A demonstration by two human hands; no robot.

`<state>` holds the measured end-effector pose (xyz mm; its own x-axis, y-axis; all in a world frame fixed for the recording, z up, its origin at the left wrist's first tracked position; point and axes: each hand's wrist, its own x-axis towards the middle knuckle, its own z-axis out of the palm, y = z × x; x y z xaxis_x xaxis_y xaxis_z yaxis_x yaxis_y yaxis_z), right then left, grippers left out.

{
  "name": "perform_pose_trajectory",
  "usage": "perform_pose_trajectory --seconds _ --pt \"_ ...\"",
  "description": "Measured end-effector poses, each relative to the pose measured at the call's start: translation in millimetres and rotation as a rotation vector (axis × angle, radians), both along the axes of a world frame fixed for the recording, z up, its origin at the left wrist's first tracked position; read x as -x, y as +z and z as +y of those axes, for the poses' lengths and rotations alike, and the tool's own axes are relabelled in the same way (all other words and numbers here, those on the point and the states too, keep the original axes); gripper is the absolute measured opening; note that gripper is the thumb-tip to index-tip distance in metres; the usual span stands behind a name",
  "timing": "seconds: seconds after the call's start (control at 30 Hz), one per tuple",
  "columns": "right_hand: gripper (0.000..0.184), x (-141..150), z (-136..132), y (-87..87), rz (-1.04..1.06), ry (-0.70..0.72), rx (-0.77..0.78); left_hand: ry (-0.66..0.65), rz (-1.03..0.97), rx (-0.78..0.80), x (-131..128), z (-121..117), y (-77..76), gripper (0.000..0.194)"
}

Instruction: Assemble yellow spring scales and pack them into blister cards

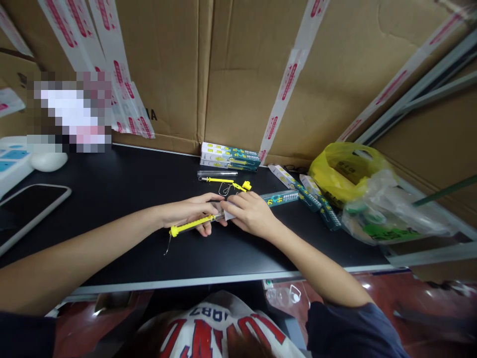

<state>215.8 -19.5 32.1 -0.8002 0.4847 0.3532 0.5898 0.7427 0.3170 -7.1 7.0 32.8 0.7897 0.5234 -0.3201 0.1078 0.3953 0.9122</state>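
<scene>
My left hand (192, 211) is closed around a clear tube holding a yellow hooked tool (190, 226), whose yellow end sticks out to the left with a thin metal hook hanging below. My right hand (249, 211) pinches the other end of that tube, where it meets a long teal-and-white box (281, 198). Both hands rest on the black tabletop (130, 184). Just beyond them lie another clear tube (217, 173), a loose yellow tool (219, 180), a small yellow cap (246, 185) and a wire loop.
Stacked teal-and-white boxes (229, 156) sit against the cardboard wall (238, 74). More boxes (316, 196) lie at right beside a yellow plastic bag (343, 171) and a clear bag (391, 211). A phone (28, 209) and a white device (13, 161) lie at left.
</scene>
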Motion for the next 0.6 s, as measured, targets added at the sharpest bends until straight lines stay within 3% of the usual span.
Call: perform_pose_trajectory --seconds 0.27,0.47,0.6 --pt "0.030 -5.5 2.4 3.3 0.014 -0.014 0.119 -0.031 0.070 -0.110 4.1 6.2 0.3 0.067" --pt "0.028 2.5 -2.1 -1.9 -0.062 0.054 0.054 -0.072 0.092 -0.135 -0.6 1.3 -5.4 0.069" --pt "0.024 0.6 -0.1 -3.1 -0.044 0.037 0.070 -0.076 0.140 -0.232 -2.0 2.6 -6.8 0.071"
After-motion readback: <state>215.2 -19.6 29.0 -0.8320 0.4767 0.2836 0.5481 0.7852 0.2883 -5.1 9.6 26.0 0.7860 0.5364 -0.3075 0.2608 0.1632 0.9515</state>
